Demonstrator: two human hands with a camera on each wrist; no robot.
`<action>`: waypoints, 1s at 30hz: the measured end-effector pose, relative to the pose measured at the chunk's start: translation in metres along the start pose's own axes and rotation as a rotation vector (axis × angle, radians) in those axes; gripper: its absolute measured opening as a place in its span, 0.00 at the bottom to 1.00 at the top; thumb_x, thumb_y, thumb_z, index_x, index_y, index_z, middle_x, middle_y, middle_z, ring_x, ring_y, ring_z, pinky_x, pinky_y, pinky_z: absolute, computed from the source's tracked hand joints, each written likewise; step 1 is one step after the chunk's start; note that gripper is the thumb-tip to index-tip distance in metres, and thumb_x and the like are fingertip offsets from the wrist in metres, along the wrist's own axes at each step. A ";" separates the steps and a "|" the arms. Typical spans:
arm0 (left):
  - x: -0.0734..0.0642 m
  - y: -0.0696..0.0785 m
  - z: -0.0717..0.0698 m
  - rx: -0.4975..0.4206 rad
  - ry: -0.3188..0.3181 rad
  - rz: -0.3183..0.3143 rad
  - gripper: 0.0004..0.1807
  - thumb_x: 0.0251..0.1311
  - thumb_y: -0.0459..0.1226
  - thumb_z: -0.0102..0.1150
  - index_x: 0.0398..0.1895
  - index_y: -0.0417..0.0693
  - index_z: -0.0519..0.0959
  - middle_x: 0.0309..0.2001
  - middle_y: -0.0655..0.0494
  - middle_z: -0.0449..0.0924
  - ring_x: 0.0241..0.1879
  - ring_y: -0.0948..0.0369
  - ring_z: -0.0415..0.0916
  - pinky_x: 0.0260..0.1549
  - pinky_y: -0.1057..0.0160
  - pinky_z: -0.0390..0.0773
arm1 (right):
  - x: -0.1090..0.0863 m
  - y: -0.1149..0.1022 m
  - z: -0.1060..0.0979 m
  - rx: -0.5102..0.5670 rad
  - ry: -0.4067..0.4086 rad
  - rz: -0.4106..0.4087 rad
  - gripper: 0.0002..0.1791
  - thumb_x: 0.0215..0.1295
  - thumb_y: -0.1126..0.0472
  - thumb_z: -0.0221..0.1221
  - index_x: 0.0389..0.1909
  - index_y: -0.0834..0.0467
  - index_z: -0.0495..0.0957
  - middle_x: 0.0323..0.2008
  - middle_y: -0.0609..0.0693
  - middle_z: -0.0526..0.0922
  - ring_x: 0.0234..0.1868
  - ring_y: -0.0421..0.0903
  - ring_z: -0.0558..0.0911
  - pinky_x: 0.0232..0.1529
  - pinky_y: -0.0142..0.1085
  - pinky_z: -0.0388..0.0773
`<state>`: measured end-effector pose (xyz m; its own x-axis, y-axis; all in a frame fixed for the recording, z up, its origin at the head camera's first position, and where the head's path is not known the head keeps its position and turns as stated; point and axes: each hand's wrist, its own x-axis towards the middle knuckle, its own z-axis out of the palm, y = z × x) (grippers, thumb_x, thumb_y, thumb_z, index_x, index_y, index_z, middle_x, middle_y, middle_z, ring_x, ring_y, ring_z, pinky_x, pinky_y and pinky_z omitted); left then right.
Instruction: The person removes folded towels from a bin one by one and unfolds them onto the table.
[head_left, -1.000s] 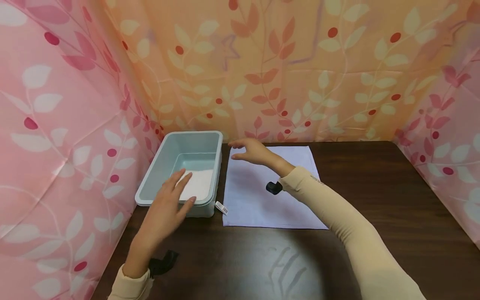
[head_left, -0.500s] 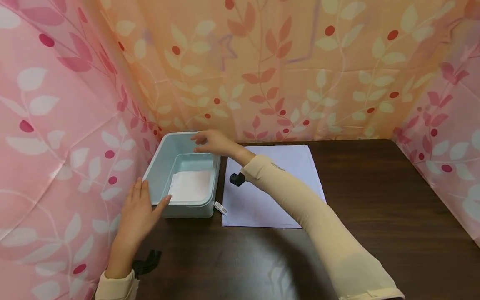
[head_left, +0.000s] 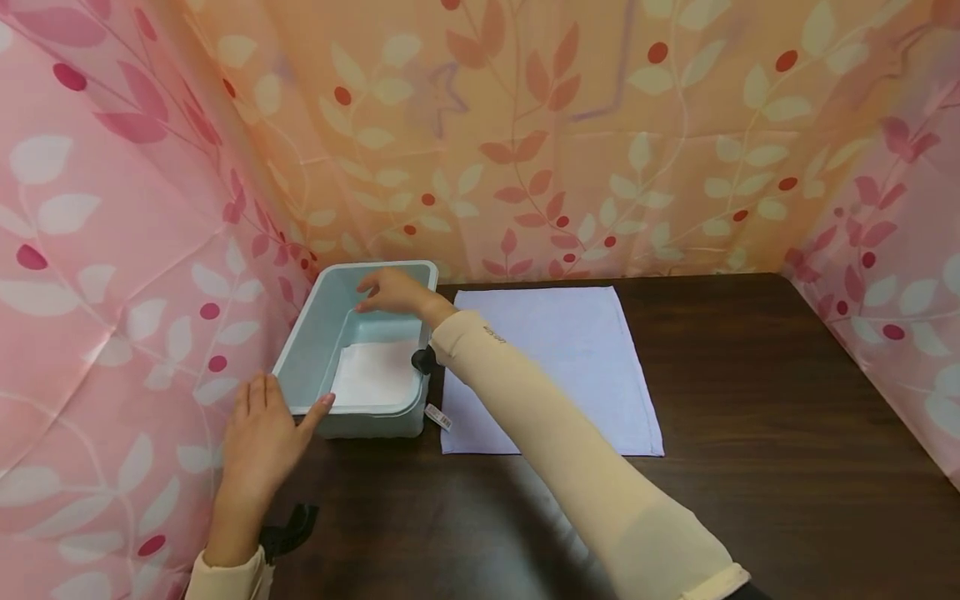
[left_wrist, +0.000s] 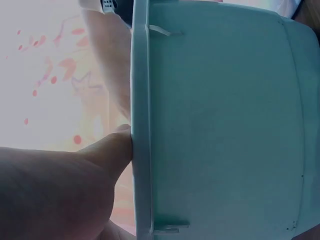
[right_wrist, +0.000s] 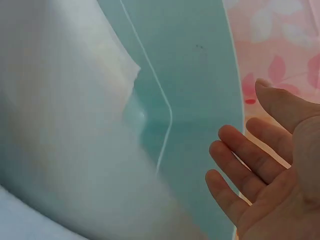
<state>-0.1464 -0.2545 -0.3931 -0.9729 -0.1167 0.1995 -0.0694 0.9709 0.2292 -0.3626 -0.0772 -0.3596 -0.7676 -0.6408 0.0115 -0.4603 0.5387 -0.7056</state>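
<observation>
A pale blue-green plastic bin (head_left: 300,350) stands at the left of the table, with a flat white sheet (head_left: 375,375) on its floor. My left hand (head_left: 258,442) rests against the bin's near left corner, fingers straight. In the left wrist view its thumb (left_wrist: 120,150) touches the rim, beside the bin's outer wall (left_wrist: 225,125). Over the far part of the bin reaches my right hand (head_left: 397,293). The right wrist view shows that hand (right_wrist: 265,175) with loosely spread fingers and nothing in them; the large white surface at left there is blurred.
A pale lilac cloth (head_left: 555,358) lies flat to the right of the bin, partly under the right sleeve (head_left: 555,433). A small printed tag (head_left: 438,417) sticks out at its left edge. Floral curtains (head_left: 600,167) enclose the dark wooden table (head_left: 750,400) at the back and sides.
My right hand has moved left from above the cloth to over the bin. My left hand has shifted left and down from over the bin's near edge to its near left corner.
</observation>
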 end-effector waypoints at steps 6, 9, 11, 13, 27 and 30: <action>0.004 0.002 0.000 -0.001 0.006 0.015 0.54 0.63 0.61 0.56 0.67 0.16 0.56 0.67 0.19 0.57 0.66 0.27 0.55 0.65 0.29 0.59 | 0.010 -0.008 0.010 0.037 -0.021 0.020 0.28 0.66 0.52 0.63 0.65 0.58 0.74 0.61 0.54 0.80 0.60 0.48 0.80 0.60 0.35 0.78; 0.005 0.004 0.000 -0.001 0.010 0.021 0.53 0.62 0.59 0.58 0.67 0.17 0.57 0.66 0.20 0.58 0.65 0.27 0.56 0.65 0.30 0.60 | 0.013 -0.010 0.016 0.041 -0.005 0.043 0.28 0.67 0.53 0.63 0.65 0.60 0.74 0.64 0.54 0.79 0.62 0.48 0.79 0.63 0.37 0.77; 0.005 0.004 0.001 -0.004 0.012 0.016 0.53 0.62 0.58 0.59 0.67 0.17 0.57 0.66 0.20 0.58 0.65 0.27 0.56 0.64 0.29 0.61 | 0.014 -0.010 0.022 0.028 0.007 0.074 0.28 0.67 0.53 0.63 0.65 0.59 0.74 0.64 0.53 0.78 0.64 0.48 0.78 0.64 0.37 0.76; 0.005 0.003 0.001 -0.010 0.013 0.009 0.53 0.62 0.58 0.59 0.67 0.17 0.56 0.66 0.20 0.58 0.65 0.28 0.56 0.64 0.28 0.61 | 0.016 -0.011 0.028 0.020 0.012 0.117 0.27 0.67 0.52 0.63 0.64 0.58 0.75 0.65 0.51 0.77 0.65 0.47 0.76 0.65 0.36 0.75; 0.003 -0.001 0.004 -0.004 0.040 0.011 0.53 0.61 0.59 0.59 0.67 0.17 0.58 0.67 0.20 0.59 0.66 0.28 0.56 0.65 0.29 0.60 | 0.022 0.007 0.058 -0.006 -0.005 0.249 0.28 0.67 0.55 0.63 0.65 0.60 0.74 0.66 0.52 0.76 0.70 0.48 0.72 0.70 0.36 0.69; 0.003 -0.001 0.005 -0.002 0.043 0.001 0.53 0.61 0.59 0.59 0.67 0.18 0.58 0.67 0.20 0.58 0.67 0.29 0.56 0.65 0.29 0.60 | 0.024 0.011 0.060 -0.061 -0.045 0.245 0.30 0.66 0.53 0.63 0.66 0.60 0.72 0.67 0.52 0.75 0.71 0.49 0.71 0.72 0.36 0.67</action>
<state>-0.1504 -0.2549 -0.3971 -0.9626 -0.1247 0.2405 -0.0679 0.9705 0.2313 -0.3594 -0.1195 -0.4090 -0.8395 -0.5102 -0.1869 -0.2903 0.7118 -0.6396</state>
